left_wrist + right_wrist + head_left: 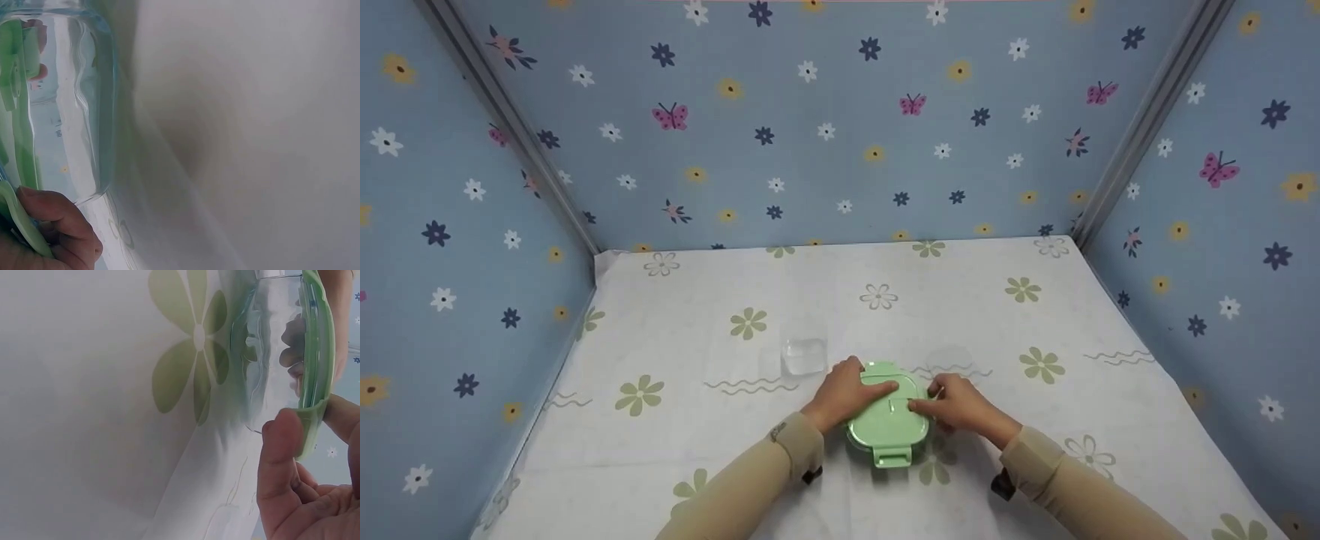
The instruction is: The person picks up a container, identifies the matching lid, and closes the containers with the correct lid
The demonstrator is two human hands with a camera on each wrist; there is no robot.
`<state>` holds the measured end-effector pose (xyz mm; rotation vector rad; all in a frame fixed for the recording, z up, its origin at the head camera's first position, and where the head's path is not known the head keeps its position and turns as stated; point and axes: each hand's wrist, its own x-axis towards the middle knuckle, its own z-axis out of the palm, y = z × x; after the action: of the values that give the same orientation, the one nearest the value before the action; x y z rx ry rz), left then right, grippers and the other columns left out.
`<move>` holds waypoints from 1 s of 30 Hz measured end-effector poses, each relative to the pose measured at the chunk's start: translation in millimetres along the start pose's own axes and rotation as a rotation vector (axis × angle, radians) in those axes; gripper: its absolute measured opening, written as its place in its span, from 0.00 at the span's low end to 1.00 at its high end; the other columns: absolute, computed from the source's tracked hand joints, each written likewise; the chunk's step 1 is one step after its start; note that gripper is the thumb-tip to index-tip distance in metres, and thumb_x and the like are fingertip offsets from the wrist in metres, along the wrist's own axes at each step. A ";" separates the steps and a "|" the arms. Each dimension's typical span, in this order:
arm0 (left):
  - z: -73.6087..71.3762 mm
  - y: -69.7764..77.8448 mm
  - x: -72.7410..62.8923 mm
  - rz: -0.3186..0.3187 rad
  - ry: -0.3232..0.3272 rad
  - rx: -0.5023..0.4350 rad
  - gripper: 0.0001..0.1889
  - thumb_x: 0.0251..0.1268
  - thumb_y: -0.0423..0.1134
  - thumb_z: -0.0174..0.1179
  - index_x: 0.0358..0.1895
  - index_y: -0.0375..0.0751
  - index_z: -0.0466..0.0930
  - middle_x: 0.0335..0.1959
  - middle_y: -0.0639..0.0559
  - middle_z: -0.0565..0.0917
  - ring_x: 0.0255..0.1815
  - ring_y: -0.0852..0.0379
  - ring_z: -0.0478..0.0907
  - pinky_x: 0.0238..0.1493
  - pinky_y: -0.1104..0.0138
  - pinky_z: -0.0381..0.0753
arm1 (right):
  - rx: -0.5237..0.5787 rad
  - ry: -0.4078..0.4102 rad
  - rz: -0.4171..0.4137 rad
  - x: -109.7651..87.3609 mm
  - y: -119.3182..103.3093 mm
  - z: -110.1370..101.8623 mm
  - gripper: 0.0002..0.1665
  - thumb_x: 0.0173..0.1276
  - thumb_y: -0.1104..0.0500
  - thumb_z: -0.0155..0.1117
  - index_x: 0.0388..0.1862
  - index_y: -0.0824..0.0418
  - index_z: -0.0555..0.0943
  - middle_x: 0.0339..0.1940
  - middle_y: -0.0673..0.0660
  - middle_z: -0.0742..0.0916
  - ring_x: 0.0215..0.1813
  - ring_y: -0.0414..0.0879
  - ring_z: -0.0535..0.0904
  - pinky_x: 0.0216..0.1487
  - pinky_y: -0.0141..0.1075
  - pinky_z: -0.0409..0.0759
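A glass food container with a light green lid (889, 420) stands on the cloth between my hands. A latch (892, 457) on its near side sticks outward. My left hand (844, 394) grips the container's left side, thumb lying over the lid. In the left wrist view, those fingers curl at a green latch flap (22, 219) beside the clear glass wall (101, 112). On the right side my right hand (960, 405) pinches the lid's edge, its thumb on top and a fingertip (284, 430) against the green side latch (308, 433).
A small clear block-like piece (805, 356) lies behind my left hand. Beyond my right hand is a faint, clear round piece (950, 358). White flowered cloth (825, 285) covers the table, with blue patterned walls (840, 150) at the back and both sides.
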<state>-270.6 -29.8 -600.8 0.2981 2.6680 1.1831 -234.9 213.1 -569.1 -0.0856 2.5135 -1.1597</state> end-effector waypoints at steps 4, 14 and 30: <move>0.3 0.5 0.8 -0.005 -0.001 -0.003 0.39 0.63 0.73 0.69 0.53 0.37 0.78 0.42 0.49 0.81 0.39 0.53 0.77 0.43 0.59 0.80 | -0.007 -0.004 0.018 0.8 -0.6 -0.5 0.24 0.72 0.48 0.78 0.47 0.66 0.79 0.28 0.56 0.85 0.22 0.44 0.81 0.23 0.35 0.80; -0.6 2.3 -1.9 -0.022 -0.004 -0.007 0.42 0.64 0.73 0.69 0.58 0.34 0.77 0.47 0.45 0.83 0.43 0.51 0.79 0.51 0.54 0.84 | -0.016 -0.028 0.030 2.9 -3.6 -0.7 0.19 0.74 0.51 0.76 0.45 0.64 0.79 0.27 0.56 0.85 0.23 0.44 0.82 0.25 0.37 0.82; 3.0 -1.1 -2.1 -0.021 0.017 -0.024 0.38 0.63 0.72 0.70 0.51 0.38 0.77 0.41 0.49 0.80 0.39 0.52 0.76 0.44 0.59 0.79 | 0.033 -0.063 0.019 0.4 -2.2 -0.3 0.16 0.77 0.52 0.73 0.41 0.64 0.79 0.28 0.55 0.84 0.25 0.44 0.82 0.27 0.39 0.85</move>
<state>-267.8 -29.0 -603.4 0.2571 2.6626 1.2156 -235.6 211.8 -567.5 -0.0877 2.4347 -1.1719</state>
